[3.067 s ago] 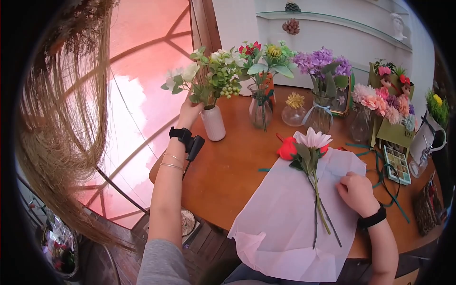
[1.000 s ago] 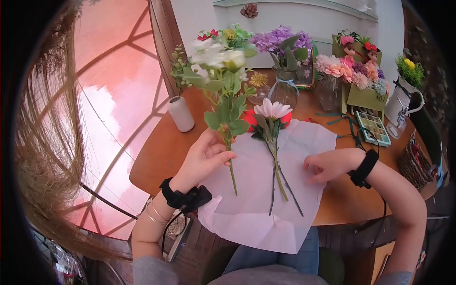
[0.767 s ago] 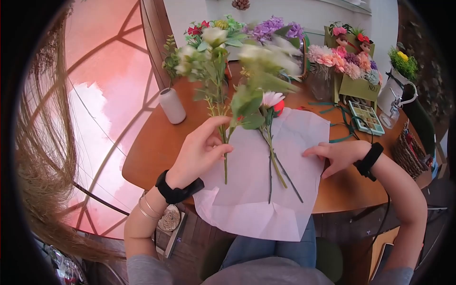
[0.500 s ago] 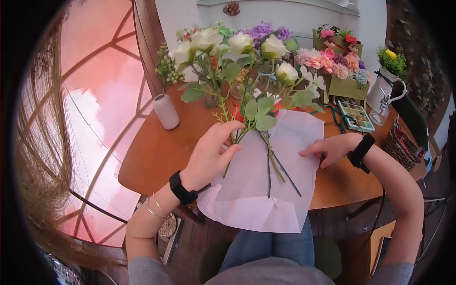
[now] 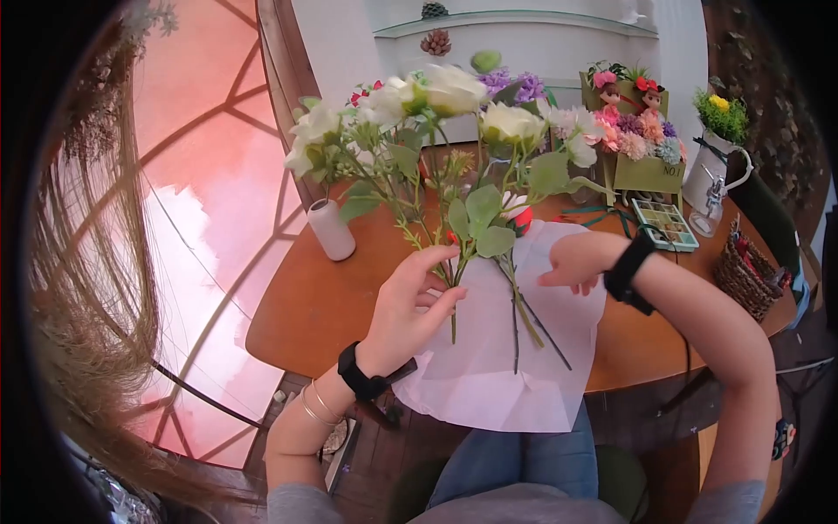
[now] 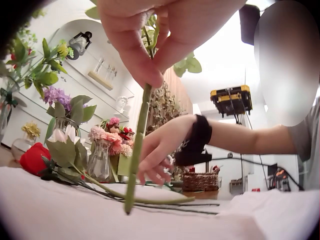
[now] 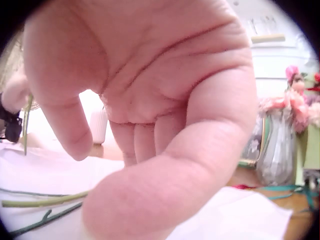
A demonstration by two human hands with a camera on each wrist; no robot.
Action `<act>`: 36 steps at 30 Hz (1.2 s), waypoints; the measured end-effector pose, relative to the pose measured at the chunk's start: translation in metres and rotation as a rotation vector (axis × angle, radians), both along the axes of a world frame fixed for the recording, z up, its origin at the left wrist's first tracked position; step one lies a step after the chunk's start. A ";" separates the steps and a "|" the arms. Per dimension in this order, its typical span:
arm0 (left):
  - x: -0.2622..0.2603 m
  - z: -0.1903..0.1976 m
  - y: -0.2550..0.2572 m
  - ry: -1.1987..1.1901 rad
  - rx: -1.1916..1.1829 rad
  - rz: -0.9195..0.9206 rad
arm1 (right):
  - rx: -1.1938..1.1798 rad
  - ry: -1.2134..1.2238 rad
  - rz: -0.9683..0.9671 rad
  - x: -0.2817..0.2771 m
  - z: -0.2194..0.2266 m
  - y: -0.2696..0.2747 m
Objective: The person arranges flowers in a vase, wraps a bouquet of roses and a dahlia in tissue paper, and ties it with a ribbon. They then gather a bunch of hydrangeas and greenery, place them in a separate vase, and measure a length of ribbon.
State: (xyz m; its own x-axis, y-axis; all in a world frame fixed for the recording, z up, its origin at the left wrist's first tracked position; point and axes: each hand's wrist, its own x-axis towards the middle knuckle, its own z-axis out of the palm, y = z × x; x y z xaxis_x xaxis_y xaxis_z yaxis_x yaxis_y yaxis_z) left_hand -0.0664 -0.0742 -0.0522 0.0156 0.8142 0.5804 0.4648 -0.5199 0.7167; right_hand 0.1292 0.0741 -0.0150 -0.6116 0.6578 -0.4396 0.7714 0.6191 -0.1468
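Note:
My left hand (image 5: 406,310) pinches the stems of a spray of white roses (image 5: 454,90) between thumb and fingertips. In the left wrist view, the green stem (image 6: 137,155) points down, its cut end close over pale wrapping paper (image 5: 489,402). On that paper lie a pale pink flower (image 6: 67,137) and red flowers (image 6: 35,159), their crossed stems (image 5: 526,319) toward me. The white roses partly hide these blooms in the head view. My right hand (image 5: 580,260) holds nothing, hovering over the paper's right side with fingers loosely bent.
A white vase (image 5: 332,231) stands at the left of the wooden table (image 5: 292,310). Glass vases with flowers line the back. To the right are a flower box (image 5: 648,173), a compartment case (image 5: 665,225), dark green ribbon (image 5: 602,214) and a wicker basket (image 5: 748,275).
My left hand has lifted the white roses from the white vase and brought them right, over the paper. The right hand has stayed near the paper's right side, shifting slightly, and holds nothing.

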 end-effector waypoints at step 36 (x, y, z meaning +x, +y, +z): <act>-0.019 0.009 -0.031 -0.329 -0.511 -0.427 | -0.114 0.448 -0.178 -0.042 -0.056 0.007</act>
State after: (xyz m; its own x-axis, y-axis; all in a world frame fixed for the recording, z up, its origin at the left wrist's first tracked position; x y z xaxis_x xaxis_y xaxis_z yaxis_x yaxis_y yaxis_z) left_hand -0.0853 -0.1050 -0.0427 0.2820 0.9459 0.1603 0.0164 -0.1718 0.9850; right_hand 0.0875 0.0813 -0.0705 -0.6398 0.7319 -0.2344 0.7090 0.4445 -0.5475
